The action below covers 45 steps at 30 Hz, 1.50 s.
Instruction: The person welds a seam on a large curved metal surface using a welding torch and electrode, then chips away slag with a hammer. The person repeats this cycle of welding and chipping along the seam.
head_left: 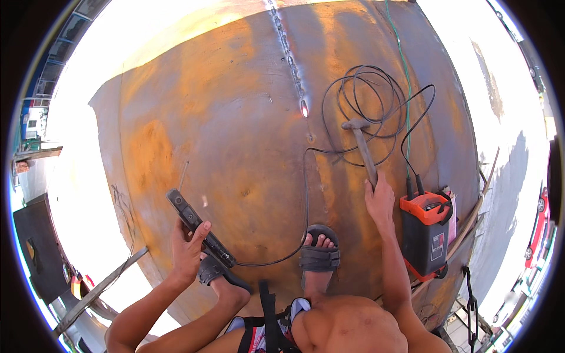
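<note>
Right hand (380, 202): fingers closed around a dull grey metal hammer (364, 150), over rust-brown metal plate (235, 135); long axis forward, head end leaning left. Left hand (187, 254): fingers wrapped around a black oblong cabled tool (189, 215), far end pointing forward-left.

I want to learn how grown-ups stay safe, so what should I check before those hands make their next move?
1. Left hand grips the long black holder: ok, wrapped around it.
2. Right hand grips the grey metal hammer: ok, closed on the handle.
3. Both hands away from the bright, white-hot-looking spot: ok, apart from it.
4. Hands covered: not ok, both are bare.
5. Toes covered on the right foot: not ok, they show in the dark, open-toed sandal.
6. Orange-and-black boxy machine switched off: cannot tell.
</note>
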Motion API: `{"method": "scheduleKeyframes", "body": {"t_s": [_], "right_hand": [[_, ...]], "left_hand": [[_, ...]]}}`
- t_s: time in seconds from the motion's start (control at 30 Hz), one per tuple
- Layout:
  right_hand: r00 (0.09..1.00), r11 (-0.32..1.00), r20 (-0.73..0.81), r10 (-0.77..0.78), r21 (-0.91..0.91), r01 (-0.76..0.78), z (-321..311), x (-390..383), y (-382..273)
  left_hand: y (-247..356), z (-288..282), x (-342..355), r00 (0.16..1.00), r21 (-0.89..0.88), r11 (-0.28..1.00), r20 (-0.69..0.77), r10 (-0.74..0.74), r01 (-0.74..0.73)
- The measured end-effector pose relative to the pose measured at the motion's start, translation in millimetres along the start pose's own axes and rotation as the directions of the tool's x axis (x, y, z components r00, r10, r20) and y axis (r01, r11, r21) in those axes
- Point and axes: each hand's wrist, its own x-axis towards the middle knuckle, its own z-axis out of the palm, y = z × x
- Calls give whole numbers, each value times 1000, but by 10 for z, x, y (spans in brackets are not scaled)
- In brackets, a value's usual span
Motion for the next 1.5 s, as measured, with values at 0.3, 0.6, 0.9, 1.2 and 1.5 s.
{"method": "scheduleKeyframes", "body": {"t_s": [0.3,0.6,0.9,1.2,1.5], "right_hand": [[952,574,286,-113,801,-173,-179,-284,-764],[935,720,-28,-355,629,292,-435,459,-1249],[949,926,81,-306,258,277,-244,1194,-1314],[968,990,226,-105,114,81,-504,-509,-388],[716,979,670,-195,175,103,-365,-1376,-717]], "left_hand": [[-732,634,-506,998,-156,988,-70,8,-18],[-842,-383,-1333,965,100,995,-264,0,28],[-163,-1575,-1386,945,344,939,-312,99,15],[201,-1903,-1215,956,596,796,-281,82,107],[599,-3273,-624,815,896,411,-109,569,-168]]}}
